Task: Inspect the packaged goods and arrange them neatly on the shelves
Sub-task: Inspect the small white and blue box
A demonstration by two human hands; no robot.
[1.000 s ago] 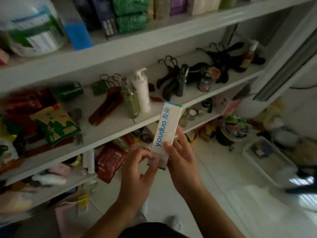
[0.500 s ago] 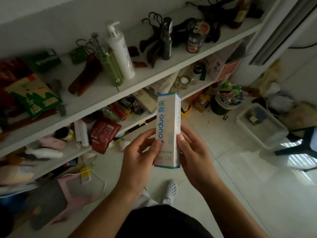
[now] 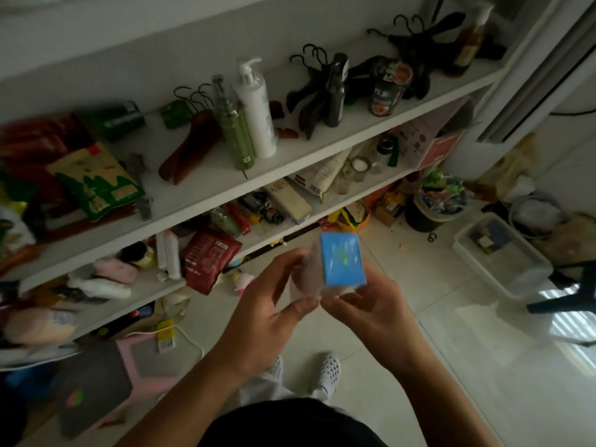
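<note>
A tall white box with a blue end face (image 3: 343, 259) is tipped so that its blue end points up at me; it is motion-blurred. My left hand (image 3: 267, 304) holds its white side, thumb underneath. My right hand (image 3: 371, 304) cups it from below and the right. Both hands are over the floor, in front of the lower white shelves (image 3: 290, 169). On the middle shelf stand a white pump bottle (image 3: 256, 108) and a green bottle (image 3: 233, 124), and a green and yellow bag (image 3: 93, 182) lies to their left.
Dark hangers (image 3: 322, 91) and a can (image 3: 387, 88) crowd the shelf's right part. A red packet (image 3: 209, 262) hangs over the lower shelf. On the floor are a black bucket (image 3: 429, 208), a clear bin (image 3: 500, 253) and a pink stool (image 3: 138, 366).
The box has tipped from upright with its printed front showing to end-on, blue face up. My view has dropped further towards the floor and lower shelves.
</note>
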